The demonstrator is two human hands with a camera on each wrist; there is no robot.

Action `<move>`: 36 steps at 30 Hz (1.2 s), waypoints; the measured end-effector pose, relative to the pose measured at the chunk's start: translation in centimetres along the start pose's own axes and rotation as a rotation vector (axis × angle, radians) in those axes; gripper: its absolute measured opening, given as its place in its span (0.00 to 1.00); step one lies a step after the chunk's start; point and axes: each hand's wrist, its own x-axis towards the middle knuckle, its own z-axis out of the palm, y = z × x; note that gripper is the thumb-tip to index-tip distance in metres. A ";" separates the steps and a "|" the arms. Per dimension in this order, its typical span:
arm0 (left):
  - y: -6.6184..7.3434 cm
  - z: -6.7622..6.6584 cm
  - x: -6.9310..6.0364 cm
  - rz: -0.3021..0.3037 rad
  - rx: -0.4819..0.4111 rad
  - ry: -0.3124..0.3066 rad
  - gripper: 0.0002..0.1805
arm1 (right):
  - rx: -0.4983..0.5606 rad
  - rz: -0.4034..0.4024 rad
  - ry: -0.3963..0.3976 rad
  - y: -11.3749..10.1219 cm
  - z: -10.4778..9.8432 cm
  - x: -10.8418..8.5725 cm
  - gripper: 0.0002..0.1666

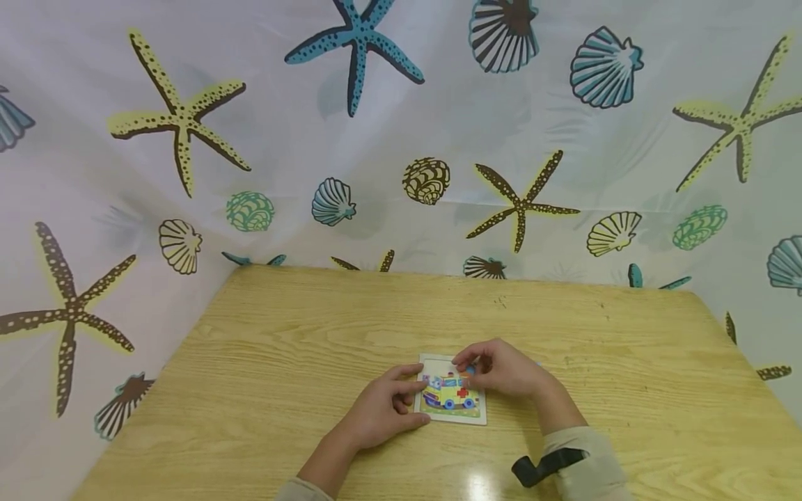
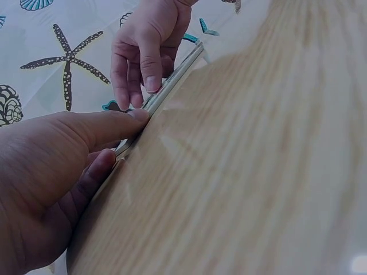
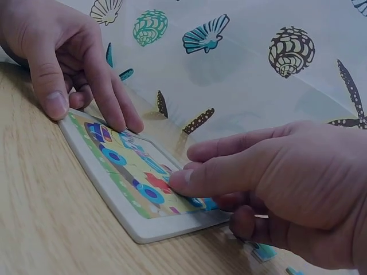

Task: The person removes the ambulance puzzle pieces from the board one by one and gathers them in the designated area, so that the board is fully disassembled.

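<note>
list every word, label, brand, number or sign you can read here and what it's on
No words, labels, brands or numbers can be read.
Sign: a red cross, on the van pictured on the puzzle.
Dark marks on the table: too small to make out.

Tabletop (image 1: 301, 327) passable 11 to 12 o'clock of the puzzle board (image 1: 454, 419), also at 6. Left hand (image 1: 385, 410) blocks 8–9, right hand (image 1: 506, 369) 2–4; printed cloth (image 1: 376, 153) walls off far 12.
</note>
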 end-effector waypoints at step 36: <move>0.0 0.0 -0.1 -0.002 0.001 -0.012 0.30 | -0.165 0.054 0.163 -0.9 -0.2 -0.4 0.13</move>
